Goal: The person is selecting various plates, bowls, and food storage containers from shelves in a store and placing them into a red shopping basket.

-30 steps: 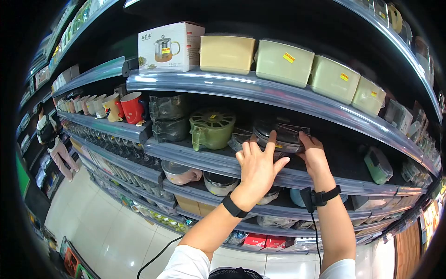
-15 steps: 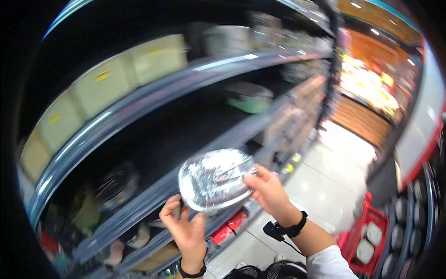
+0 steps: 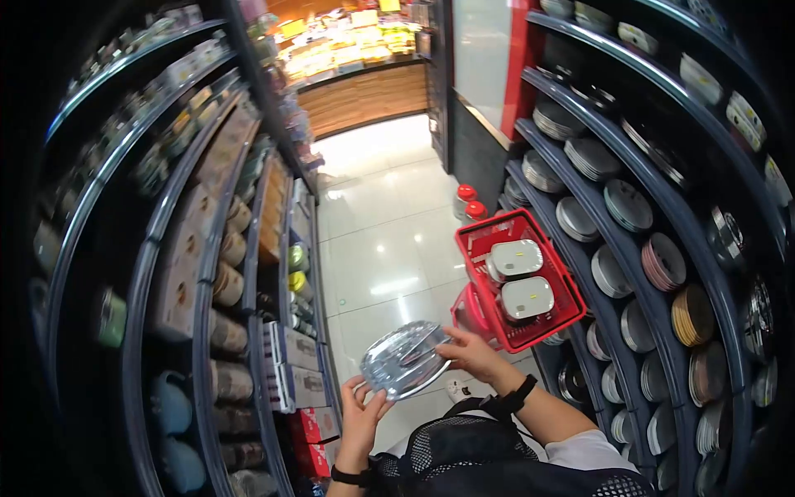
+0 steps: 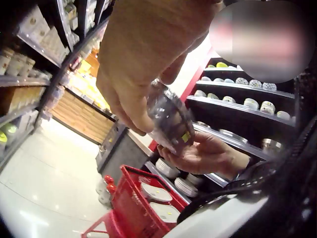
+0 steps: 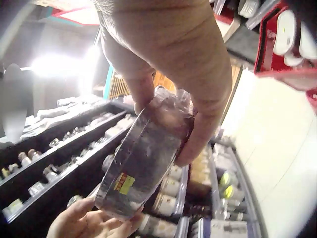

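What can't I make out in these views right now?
- Wrapped container, inside: obscured by glare on its wrap, head view.
- Its one side: behind the left hand, left wrist view.
- Its yellow sticker, wording: too small and blurred, right wrist view.
- Red basket, lower part: cut off by bottom edge, left wrist view.
- Anything beneath white containers: hidden by them, head view.

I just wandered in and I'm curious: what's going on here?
A person's right hand and left hand hold a shiny container by its opposite ends, out in the aisle between shop shelves. To the right, a red basket holds two pale lidded containers.
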